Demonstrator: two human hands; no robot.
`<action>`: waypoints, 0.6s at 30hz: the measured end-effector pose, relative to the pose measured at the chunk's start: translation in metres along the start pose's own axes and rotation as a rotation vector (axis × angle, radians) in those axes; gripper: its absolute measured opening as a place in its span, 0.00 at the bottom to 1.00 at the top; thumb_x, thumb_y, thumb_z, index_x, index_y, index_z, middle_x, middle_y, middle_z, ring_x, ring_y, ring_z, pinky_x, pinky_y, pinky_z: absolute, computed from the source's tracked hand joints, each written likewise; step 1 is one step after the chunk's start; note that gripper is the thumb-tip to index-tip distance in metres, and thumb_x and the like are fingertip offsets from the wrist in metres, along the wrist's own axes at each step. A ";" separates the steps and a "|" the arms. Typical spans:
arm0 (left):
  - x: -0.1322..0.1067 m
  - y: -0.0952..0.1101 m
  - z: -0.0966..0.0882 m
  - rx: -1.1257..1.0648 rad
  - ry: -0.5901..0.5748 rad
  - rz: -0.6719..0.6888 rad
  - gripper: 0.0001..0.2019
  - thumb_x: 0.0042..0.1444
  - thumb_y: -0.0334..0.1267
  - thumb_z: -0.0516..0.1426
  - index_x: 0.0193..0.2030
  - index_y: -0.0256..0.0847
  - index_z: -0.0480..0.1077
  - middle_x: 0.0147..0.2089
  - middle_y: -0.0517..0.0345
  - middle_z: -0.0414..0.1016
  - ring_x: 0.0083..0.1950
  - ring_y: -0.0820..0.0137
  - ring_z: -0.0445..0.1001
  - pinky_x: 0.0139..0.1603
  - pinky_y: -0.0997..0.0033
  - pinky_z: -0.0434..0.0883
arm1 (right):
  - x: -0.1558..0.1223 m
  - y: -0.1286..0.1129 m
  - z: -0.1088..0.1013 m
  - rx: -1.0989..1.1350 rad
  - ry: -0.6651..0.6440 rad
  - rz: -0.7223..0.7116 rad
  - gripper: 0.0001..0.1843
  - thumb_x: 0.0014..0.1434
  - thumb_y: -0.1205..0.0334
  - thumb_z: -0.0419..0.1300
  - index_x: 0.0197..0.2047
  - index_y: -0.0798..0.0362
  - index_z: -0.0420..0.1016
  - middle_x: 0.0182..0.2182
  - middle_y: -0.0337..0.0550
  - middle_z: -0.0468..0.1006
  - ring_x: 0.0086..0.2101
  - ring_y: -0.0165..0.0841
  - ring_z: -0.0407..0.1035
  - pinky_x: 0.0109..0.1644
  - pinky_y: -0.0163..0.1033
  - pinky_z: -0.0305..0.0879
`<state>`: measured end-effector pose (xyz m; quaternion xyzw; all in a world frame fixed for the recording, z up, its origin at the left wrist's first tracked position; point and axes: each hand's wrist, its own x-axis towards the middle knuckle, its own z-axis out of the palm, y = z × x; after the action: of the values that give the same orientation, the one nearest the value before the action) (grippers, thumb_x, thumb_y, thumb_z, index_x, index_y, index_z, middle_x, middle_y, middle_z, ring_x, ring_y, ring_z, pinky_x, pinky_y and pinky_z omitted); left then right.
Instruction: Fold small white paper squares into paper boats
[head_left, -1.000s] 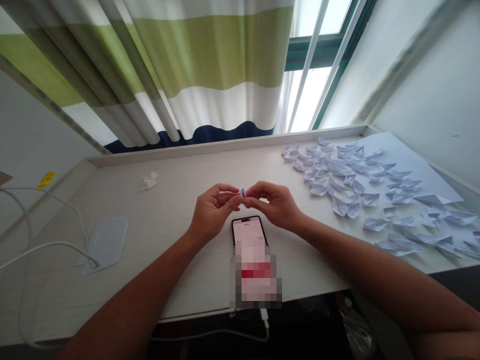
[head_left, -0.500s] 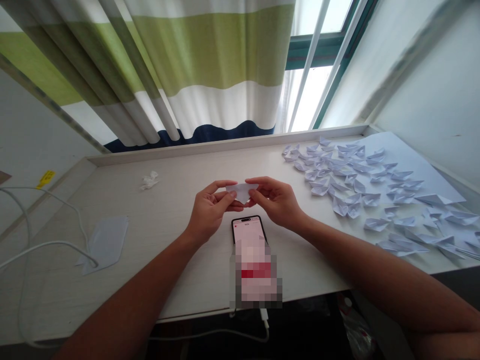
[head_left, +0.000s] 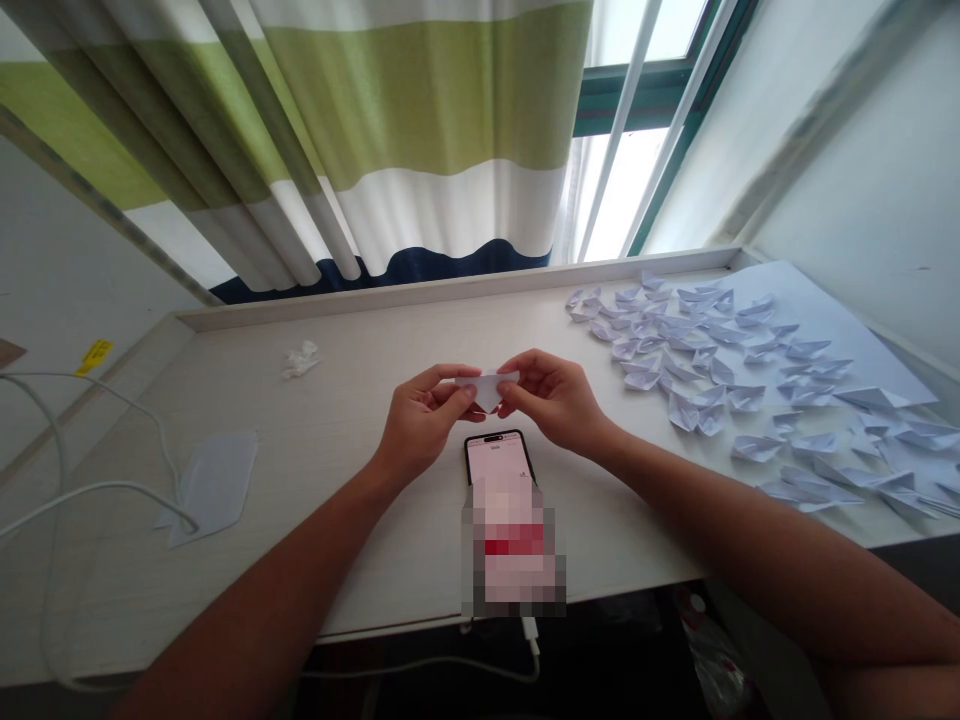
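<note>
Between my two hands is a small piece of folded white paper [head_left: 489,391], straight along its top and narrowing to a point below. My left hand [head_left: 426,415] pinches its left end between thumb and fingers. At the right end, my right hand [head_left: 553,398] grips it the same way, thumb on the near face. Both hands are raised just beyond a phone [head_left: 498,462] that lies on the white desk [head_left: 390,580]. Fingers behind the paper are partly hidden.
Many folded paper boats [head_left: 697,405] cover the desk's right side, some on a large white sheet [head_left: 795,290]. A crumpled tissue [head_left: 301,360] lies left of centre. White cables [head_left: 112,489] cross a cut piece of paper [head_left: 217,485] at left. Another cable runs from the phone.
My fingers have shifted slightly on the paper, and its lower point shows more clearly. Both hands stay in nearly the same place; the whole view has moved very little.
</note>
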<state>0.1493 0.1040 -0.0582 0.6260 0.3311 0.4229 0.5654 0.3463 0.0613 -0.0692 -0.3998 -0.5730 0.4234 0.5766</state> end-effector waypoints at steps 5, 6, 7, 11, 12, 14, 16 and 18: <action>0.003 -0.003 -0.001 -0.018 0.001 0.030 0.11 0.56 0.41 0.72 0.41 0.39 0.78 0.31 0.57 0.85 0.34 0.64 0.85 0.34 0.66 0.84 | 0.002 0.000 -0.002 0.053 -0.005 0.024 0.15 0.62 0.53 0.73 0.40 0.53 0.76 0.29 0.38 0.83 0.28 0.33 0.82 0.34 0.39 0.82; 0.003 -0.003 -0.002 -0.032 -0.006 0.027 0.11 0.56 0.40 0.72 0.40 0.39 0.79 0.31 0.57 0.85 0.34 0.64 0.85 0.34 0.66 0.84 | 0.002 0.000 -0.002 0.060 -0.012 0.017 0.15 0.62 0.53 0.73 0.40 0.53 0.76 0.28 0.37 0.83 0.29 0.33 0.83 0.34 0.39 0.82; 0.004 -0.003 -0.003 -0.051 -0.014 0.018 0.10 0.56 0.40 0.71 0.41 0.39 0.79 0.31 0.57 0.85 0.34 0.64 0.85 0.34 0.66 0.84 | 0.003 0.001 -0.003 0.066 -0.022 0.007 0.14 0.63 0.53 0.72 0.41 0.53 0.76 0.28 0.37 0.83 0.29 0.33 0.83 0.35 0.39 0.82; 0.004 -0.001 -0.006 -0.122 -0.013 -0.014 0.06 0.57 0.37 0.69 0.39 0.38 0.83 0.34 0.54 0.85 0.35 0.64 0.86 0.36 0.65 0.84 | 0.003 0.000 -0.004 0.078 -0.048 -0.032 0.10 0.66 0.54 0.69 0.43 0.52 0.80 0.29 0.39 0.85 0.31 0.33 0.84 0.39 0.41 0.83; 0.004 -0.001 -0.007 -0.129 -0.007 -0.012 0.05 0.57 0.36 0.69 0.38 0.38 0.83 0.35 0.54 0.85 0.35 0.64 0.85 0.36 0.65 0.84 | 0.003 -0.001 -0.005 0.077 -0.046 -0.029 0.09 0.66 0.55 0.69 0.42 0.52 0.81 0.29 0.39 0.86 0.32 0.33 0.84 0.41 0.41 0.83; 0.004 -0.001 -0.008 -0.128 0.003 -0.002 0.04 0.56 0.35 0.69 0.37 0.37 0.84 0.37 0.53 0.86 0.36 0.65 0.85 0.38 0.65 0.85 | 0.003 -0.002 -0.005 0.069 -0.040 -0.011 0.09 0.65 0.56 0.70 0.41 0.53 0.83 0.29 0.40 0.86 0.32 0.33 0.84 0.43 0.43 0.83; 0.004 -0.001 -0.008 -0.108 0.013 0.014 0.05 0.57 0.37 0.69 0.37 0.37 0.84 0.37 0.53 0.86 0.36 0.66 0.85 0.38 0.65 0.85 | 0.003 -0.003 -0.004 0.062 -0.035 0.007 0.10 0.65 0.55 0.70 0.40 0.53 0.83 0.29 0.41 0.87 0.33 0.34 0.84 0.44 0.44 0.84; 0.004 -0.001 -0.007 -0.062 0.028 0.034 0.07 0.58 0.39 0.70 0.37 0.37 0.84 0.36 0.52 0.86 0.35 0.66 0.84 0.36 0.65 0.84 | 0.004 -0.002 -0.004 0.072 -0.021 0.018 0.12 0.65 0.53 0.70 0.38 0.54 0.83 0.29 0.43 0.87 0.32 0.35 0.84 0.42 0.43 0.83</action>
<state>0.1449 0.1106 -0.0589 0.6078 0.3150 0.4510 0.5727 0.3505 0.0640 -0.0660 -0.3794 -0.5598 0.4531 0.5808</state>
